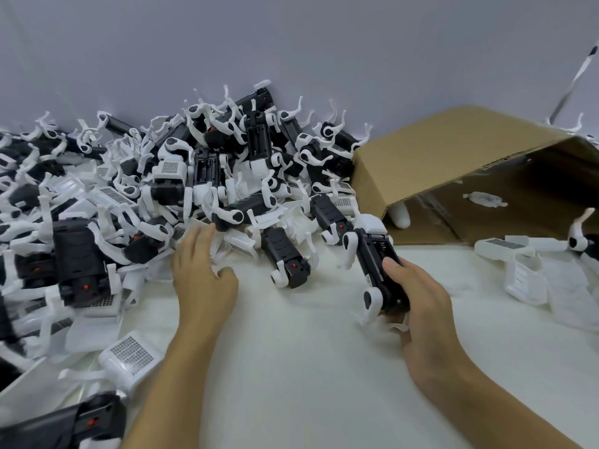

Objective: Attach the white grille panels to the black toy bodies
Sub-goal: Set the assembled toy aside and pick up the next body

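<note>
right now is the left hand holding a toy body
No, the left hand reaches with straight fingers toward the pile and grips nothing, while the right hand holds a black toy body.

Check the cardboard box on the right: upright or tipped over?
Tipped over. The cardboard box lies on its side on the white table, its open mouth facing the camera, with a white part lying inside.

From my feed I see a plain, pale grey-lilac wall (291, 43) filling the upper half of the view, meeting the worktop (308, 367) along a curved line. The worktop is covered in a soft off-white sheet. The light is even and diffuse, with faint shadows. At the far right a white strip with dark marks (573, 79) hangs slanted against the wall.
</note>
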Action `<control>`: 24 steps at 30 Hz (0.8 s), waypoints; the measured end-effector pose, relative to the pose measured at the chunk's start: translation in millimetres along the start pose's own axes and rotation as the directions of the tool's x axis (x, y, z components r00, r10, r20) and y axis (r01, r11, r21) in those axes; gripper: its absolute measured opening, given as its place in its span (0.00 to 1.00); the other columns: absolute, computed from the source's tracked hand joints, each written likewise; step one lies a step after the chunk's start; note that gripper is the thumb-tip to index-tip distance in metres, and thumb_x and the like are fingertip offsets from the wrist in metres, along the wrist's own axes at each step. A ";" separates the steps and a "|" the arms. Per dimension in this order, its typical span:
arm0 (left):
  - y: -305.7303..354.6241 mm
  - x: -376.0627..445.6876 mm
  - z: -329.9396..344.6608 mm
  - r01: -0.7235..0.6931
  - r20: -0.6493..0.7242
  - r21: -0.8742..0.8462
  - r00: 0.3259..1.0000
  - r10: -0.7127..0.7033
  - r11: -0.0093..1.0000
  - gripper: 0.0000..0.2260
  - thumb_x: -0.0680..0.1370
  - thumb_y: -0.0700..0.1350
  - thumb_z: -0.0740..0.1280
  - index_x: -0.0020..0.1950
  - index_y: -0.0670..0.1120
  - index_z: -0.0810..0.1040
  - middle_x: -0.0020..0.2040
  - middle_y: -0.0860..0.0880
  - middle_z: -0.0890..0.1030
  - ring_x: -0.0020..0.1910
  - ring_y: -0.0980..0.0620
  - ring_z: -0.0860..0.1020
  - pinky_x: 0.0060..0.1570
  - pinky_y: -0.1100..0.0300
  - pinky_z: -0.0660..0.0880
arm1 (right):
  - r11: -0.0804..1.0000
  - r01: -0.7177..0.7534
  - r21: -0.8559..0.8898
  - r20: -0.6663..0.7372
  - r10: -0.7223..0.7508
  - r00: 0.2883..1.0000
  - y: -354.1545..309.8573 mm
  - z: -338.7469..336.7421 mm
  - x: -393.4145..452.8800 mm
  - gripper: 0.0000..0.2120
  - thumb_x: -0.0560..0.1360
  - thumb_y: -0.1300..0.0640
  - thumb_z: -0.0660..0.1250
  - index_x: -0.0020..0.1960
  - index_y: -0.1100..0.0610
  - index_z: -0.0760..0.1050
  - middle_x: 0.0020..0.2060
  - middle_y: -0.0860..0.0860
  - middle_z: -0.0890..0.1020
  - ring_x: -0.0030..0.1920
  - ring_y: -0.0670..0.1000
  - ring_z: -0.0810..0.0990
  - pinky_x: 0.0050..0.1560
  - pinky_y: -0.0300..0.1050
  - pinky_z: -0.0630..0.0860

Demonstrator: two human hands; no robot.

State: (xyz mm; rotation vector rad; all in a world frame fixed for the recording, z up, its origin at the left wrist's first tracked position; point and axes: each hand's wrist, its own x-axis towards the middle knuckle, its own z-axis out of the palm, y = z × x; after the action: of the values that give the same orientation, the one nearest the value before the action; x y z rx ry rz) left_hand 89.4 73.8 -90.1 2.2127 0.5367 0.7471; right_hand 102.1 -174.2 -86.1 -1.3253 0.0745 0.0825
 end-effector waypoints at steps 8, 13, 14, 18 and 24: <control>-6.1 2.5 10.4 0.058 -0.001 0.365 0.998 -0.062 0.929 0.24 0.80 0.42 0.64 0.75 0.40 0.66 0.70 0.40 0.71 0.68 0.37 0.64 0.67 0.44 0.61 | 1.000 -0.005 -0.021 -0.003 0.005 1.000 0.6 -0.9 2.5 0.22 0.67 0.43 0.69 0.55 0.54 0.83 0.36 0.52 0.83 0.35 0.55 0.77 0.44 0.54 0.68; -8.8 2.8 5.6 0.054 -0.107 0.197 0.994 -0.033 0.979 0.16 0.77 0.43 0.73 0.61 0.36 0.81 0.56 0.39 0.79 0.54 0.38 0.75 0.55 0.50 0.69 | 0.999 0.012 -0.047 0.004 -0.012 1.000 1.4 -1.6 3.2 0.23 0.66 0.42 0.68 0.56 0.54 0.82 0.35 0.51 0.83 0.34 0.52 0.77 0.42 0.51 0.65; -8.4 2.3 5.0 0.028 -0.124 0.144 0.992 -0.011 0.989 0.15 0.76 0.44 0.75 0.58 0.37 0.82 0.53 0.40 0.80 0.48 0.42 0.76 0.52 0.52 0.70 | 0.999 0.011 -0.049 0.005 -0.011 1.000 1.8 -1.8 3.6 0.23 0.66 0.42 0.68 0.55 0.54 0.82 0.35 0.50 0.83 0.34 0.52 0.78 0.43 0.52 0.65; 1.6 2.0 -0.5 -0.009 -0.197 -0.290 0.979 -0.050 0.957 0.15 0.71 0.48 0.79 0.54 0.49 0.81 0.44 0.50 0.78 0.38 0.56 0.74 0.43 0.59 0.74 | 0.998 0.006 -0.057 0.007 -0.006 1.000 2.4 -2.0 4.3 0.22 0.67 0.42 0.68 0.55 0.53 0.82 0.36 0.50 0.83 0.33 0.51 0.78 0.39 0.47 0.64; 29.8 -0.3 -13.4 0.198 0.162 -0.901 0.979 -0.124 0.386 0.04 0.72 0.42 0.73 0.44 0.50 0.85 0.42 0.52 0.84 0.39 0.57 0.79 0.42 0.67 0.77 | 0.999 0.013 -0.046 -0.001 -0.013 1.000 2.4 -1.8 4.1 0.21 0.67 0.42 0.69 0.55 0.51 0.82 0.38 0.49 0.84 0.34 0.51 0.79 0.41 0.49 0.65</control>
State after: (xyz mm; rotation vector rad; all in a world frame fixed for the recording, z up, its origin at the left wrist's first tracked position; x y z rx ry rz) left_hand 84.9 61.1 -60.4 1.0836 0.1845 0.6226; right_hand 105.9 -175.3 -89.2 -1.3716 0.0658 0.0726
